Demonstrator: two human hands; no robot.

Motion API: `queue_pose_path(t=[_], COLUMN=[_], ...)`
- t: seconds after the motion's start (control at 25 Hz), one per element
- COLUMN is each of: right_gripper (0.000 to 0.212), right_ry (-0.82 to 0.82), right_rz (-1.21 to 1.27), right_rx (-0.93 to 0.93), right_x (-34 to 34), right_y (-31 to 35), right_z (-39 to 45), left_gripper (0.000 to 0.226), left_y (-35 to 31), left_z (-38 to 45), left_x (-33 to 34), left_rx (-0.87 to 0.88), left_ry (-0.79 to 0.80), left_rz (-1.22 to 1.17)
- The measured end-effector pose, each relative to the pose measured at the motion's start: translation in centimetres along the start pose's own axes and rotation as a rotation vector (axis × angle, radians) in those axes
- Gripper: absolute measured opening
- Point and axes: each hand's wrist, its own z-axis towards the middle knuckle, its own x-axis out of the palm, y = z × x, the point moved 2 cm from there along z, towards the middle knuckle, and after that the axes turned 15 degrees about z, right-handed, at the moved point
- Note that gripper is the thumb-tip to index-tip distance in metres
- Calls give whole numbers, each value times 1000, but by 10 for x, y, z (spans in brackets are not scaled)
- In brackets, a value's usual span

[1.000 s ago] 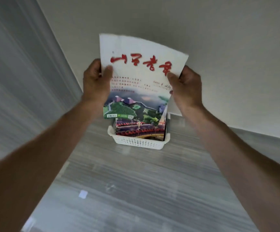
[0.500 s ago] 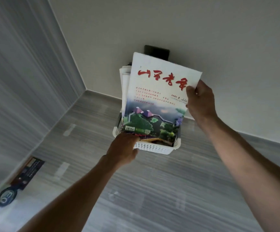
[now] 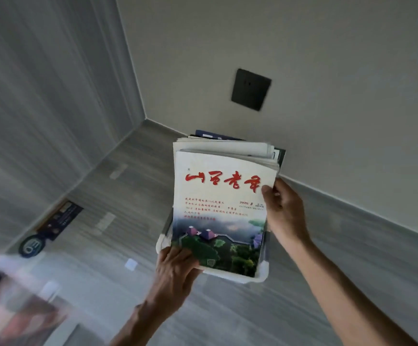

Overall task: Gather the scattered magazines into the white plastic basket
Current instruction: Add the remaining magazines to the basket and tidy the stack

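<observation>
Magazine [image 3: 224, 208] in basket [image 3: 261, 275]: right hand [image 3: 281, 208] pinches its edge, left hand [image 3: 175, 265] grips its corner.

Dark wall socket [image 3: 251, 89], grey floor [image 3: 228, 315]

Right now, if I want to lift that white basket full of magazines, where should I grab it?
Probably the white basket by its two short ends, one hand each side, under the rim. The magazines stand tall out of it, so top-heavy. The left hand already holds the near-left corner; the right hand steadies the stack.
</observation>
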Motion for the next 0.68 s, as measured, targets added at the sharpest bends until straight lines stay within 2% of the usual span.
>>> queue_pose_path(t=[0.04, 0.12, 0.2, 0.24, 0.28, 0.36, 0.4, 0.44, 0.48, 0.52, 0.56, 0.6, 0.68], right_gripper=[17, 56, 91, 98, 98, 84, 77, 72, 69, 68, 69, 71, 76], right_ry=[-50, -115, -43, 45, 161, 363, 434, 480, 494, 488, 469, 449, 416], right_rz=[-4, 12, 216, 341, 402, 329, 274, 236, 234, 242, 259, 261, 239], right_rx=[-39, 7, 245, 380, 464, 487, 477, 470, 473, 481, 490, 501, 489], right_x=[-1, -6, -7, -6, -7, -10, -9, -8, -6, -5, -4, -4, -6], right_y=[-3, -12, -18, -21, -21, -14, -10, -7, -6, -7, -9, -8, -6], right_z=[-26, -69, -84, -82, -76, -59, -53, -51, -52, -55, -59, -63, -67], left_gripper=[13, 14, 12, 19, 29, 47, 60, 76, 87, 87, 78, 69, 61], left_y=[-4, -20, -32, -32, -27, -4, 10, 24, 36, 39, 37, 31, 23], left_z=[-23, -62, -89, -94, -94, -78, -61, -37, -10, 17, 42, 58, 65], left_x=[-7, -18, -29, -36, -44, -68, -82, -92, -99, -106, -111, -114, -112], left_rx=[-8, -40, -61, -107, -207, -546, -701, -776, -775, -727, -692, -697, -715], left_ry=[13, 80, 100, 75, 12, -147, -166, -88, 54, 206, 333, 406, 361], left_rz=[-9, -42, -109, -180, -267, -354, -360, -402, -498, -640, -783, -882, -996])
